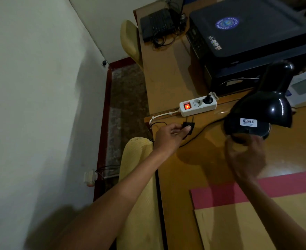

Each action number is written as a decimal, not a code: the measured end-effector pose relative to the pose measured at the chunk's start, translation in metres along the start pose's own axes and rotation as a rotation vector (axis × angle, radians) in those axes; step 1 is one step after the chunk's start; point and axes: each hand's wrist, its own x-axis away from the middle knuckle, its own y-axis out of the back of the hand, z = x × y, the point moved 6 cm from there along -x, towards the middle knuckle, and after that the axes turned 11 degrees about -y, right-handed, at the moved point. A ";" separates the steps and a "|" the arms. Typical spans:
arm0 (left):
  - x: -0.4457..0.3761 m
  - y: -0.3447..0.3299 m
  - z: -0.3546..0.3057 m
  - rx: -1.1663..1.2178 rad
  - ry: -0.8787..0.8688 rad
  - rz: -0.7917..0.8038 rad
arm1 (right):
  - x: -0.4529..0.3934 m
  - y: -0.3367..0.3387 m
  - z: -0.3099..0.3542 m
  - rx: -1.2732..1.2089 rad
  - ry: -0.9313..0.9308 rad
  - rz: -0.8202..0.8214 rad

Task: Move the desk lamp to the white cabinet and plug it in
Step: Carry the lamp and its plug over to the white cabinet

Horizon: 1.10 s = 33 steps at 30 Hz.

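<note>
A glossy black desk lamp (262,107) is tilted above the wooden desk (166,83), its round base with a white label facing me. My right hand (244,156) grips that base from below; the hand is blurred. My left hand (170,136) pinches the lamp's black two-pin plug (189,125), pins pointing up, a little below a white power strip (198,105). The plug is out of the strip. The thin black cord (202,130) trails across the desk from the plug towards the lamp. No white cabinet is in view.
The strip's red switch glows and another black plug sits in its far socket. A black printer (253,38) stands behind it, a laptop (159,24) further back. Two yellow chairs (137,186) stand left of the desk. Red and tan sheets (256,213) lie near me. White wall at left.
</note>
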 end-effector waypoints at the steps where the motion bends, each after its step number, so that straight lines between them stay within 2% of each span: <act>1: 0.000 -0.001 0.000 0.000 0.001 0.004 | -0.008 0.007 -0.018 0.024 -0.132 -0.042; 3: -0.002 -0.004 0.000 -0.002 0.001 0.012 | -0.024 0.015 -0.047 0.087 -0.308 -0.055; 4: -0.003 -0.006 -0.001 -0.009 0.003 0.017 | -0.034 0.017 -0.055 0.112 -0.310 -0.023; 9: -0.008 -0.020 0.001 -0.031 0.003 0.046 | -0.078 0.001 -0.055 0.210 -0.067 0.322; 12: -0.008 -0.026 0.003 -0.057 -0.016 0.076 | -0.096 -0.013 -0.049 0.298 0.035 0.418; 18: -0.008 -0.029 0.005 -0.042 -0.029 0.104 | -0.102 -0.015 -0.053 0.385 0.128 0.301; 20: -0.007 -0.030 0.005 -0.037 -0.042 0.096 | -0.094 -0.020 -0.053 0.384 0.076 0.295; 33: 0.002 -0.021 0.012 -0.096 -0.062 0.062 | -0.065 -0.040 -0.035 0.098 -0.009 0.170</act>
